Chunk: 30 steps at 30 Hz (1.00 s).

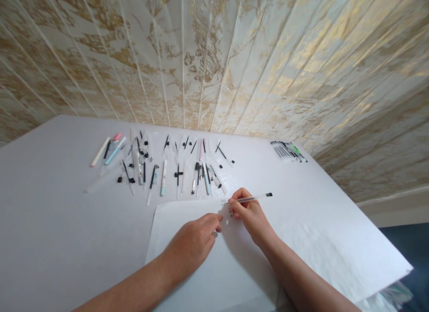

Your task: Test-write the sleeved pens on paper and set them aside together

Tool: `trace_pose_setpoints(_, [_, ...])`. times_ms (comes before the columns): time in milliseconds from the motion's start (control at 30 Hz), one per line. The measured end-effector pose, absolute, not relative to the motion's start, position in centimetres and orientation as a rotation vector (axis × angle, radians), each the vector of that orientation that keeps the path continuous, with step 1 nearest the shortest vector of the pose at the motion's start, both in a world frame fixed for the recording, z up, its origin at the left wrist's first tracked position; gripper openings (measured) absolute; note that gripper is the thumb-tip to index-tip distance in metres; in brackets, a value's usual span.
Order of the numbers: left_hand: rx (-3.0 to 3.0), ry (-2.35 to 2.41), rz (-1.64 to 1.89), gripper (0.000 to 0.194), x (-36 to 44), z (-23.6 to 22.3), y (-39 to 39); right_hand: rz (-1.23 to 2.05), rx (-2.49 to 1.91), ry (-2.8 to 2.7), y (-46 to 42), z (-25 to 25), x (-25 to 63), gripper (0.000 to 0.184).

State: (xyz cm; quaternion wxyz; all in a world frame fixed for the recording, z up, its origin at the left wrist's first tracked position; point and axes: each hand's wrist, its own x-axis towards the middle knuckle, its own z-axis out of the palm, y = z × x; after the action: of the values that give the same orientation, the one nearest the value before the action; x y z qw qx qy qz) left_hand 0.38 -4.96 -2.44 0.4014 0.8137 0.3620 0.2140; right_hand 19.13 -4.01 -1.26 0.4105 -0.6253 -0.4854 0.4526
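In the head view, my right hand [247, 209] is closed around a clear pen [254, 197] with a black end. The pen slants up to the right, its writing tip close to the top edge of a white sheet of paper [187, 213]. Small dark marks [231, 212] show on the sheet beside my fingers. My left hand [197, 234] lies on the paper just left of the marks, fingers loosely bent and slightly apart, with nothing seen in it. Its palm side is hidden.
Many pen parts [177, 173], such as barrels, refills and black caps, lie scattered beyond the paper. A neat row of pens [288, 151] sits at the back right of the white table [83, 240]. A gold-patterned wall [201, 57] rises behind. Clear plastic [392, 296] shows below the right edge.
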Motion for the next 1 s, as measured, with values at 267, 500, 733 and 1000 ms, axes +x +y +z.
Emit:
trace_pose_setpoints(267, [2.066, 0.925, 0.532, 0.032, 0.4, -2.3, -5.1, 0.927, -1.519, -1.399, -4.8, -1.9, 18.7, 0.011])
trace_pose_setpoints(500, [2.145, 0.955, 0.480, 0.034, 0.4, -2.4, -5.2, 0.876, -1.498, -1.413, -5.1, -2.5, 18.4, 0.010])
trace_pose_setpoints(733, [2.155, 0.961, 0.487, 0.036, 0.3, -2.5, -5.1, 0.857, -1.515, -1.406, -5.2, -2.6, 18.3, 0.012])
trace_pose_setpoints(1000, [2.196, 0.988, 0.444, 0.043, 0.3, -2.4, -5.1, 0.863, -1.508, -1.407, -5.0, -2.5, 18.3, 0.013])
